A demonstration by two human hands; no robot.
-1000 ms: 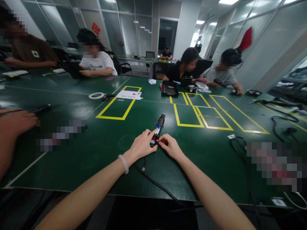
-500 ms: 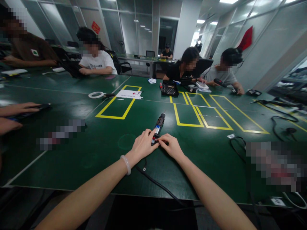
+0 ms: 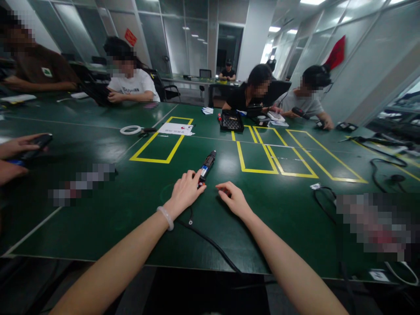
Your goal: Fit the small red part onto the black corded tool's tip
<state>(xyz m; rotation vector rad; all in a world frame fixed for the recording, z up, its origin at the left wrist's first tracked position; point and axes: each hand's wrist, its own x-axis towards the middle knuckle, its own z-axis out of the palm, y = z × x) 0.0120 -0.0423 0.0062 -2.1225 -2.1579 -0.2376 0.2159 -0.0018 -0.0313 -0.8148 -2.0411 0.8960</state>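
Observation:
A dark electric screwdriver [image 3: 208, 164] with a blue-and-white label lies on the green table, its tip pointing away from me. My left hand [image 3: 185, 189] is closed around the rear end of it, which the fingers partly hide. From under that hand a black cable [image 3: 210, 241] runs toward the table's front edge, and a short lead with a ring end [image 3: 190, 222] lies beside it. To the right of the screwdriver, apart from it, my right hand [image 3: 233, 197] hovers low over the table with loosely bent fingers and nothing visible in them.
Yellow tape rectangles [image 3: 259, 170] mark the green table [image 3: 144, 236]. A black parts tray [image 3: 231, 121], white paper [image 3: 176, 128] and a white cable coil [image 3: 131, 130] lie farther back. At left, a co-worker's hands [image 3: 19, 146] hold a dark object. More black cable [image 3: 323, 205] lies right.
My left hand has shifted left with the screwdriver. My right hand has come off the screwdriver's rear end and is now apart from it. The co-worker at left has raised the dark object.

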